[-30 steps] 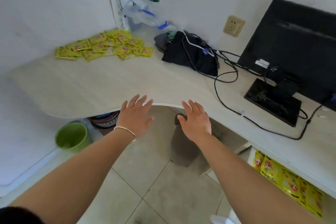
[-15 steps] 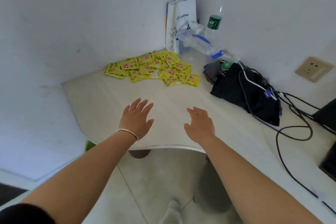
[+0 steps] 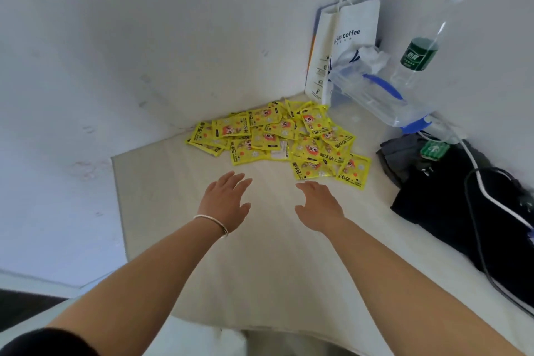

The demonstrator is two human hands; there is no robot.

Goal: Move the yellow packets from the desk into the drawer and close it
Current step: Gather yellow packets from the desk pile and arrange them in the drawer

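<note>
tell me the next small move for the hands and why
Probably reach a little further and gather the yellow packets: the left hand and right hand hover open and empty just short of the heap on the desk.

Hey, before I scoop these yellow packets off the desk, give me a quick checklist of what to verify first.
1. Hands free: the left hand and the right hand are open and hold nothing. Ok.
2. Packets gathered: the yellow packets lie in one overlapping pile on the desk. Ok.
3. Approach: only bare desk lies between the hands and the pile. Ok.
4. Clear plastic container: it sits close to the pile's far right side. Whether it touches the pile: cannot tell.
5. Black bundle: it lies apart from the pile, to the right. Ok.
6. Drawer open and ready: not in view. Cannot tell.
</note>
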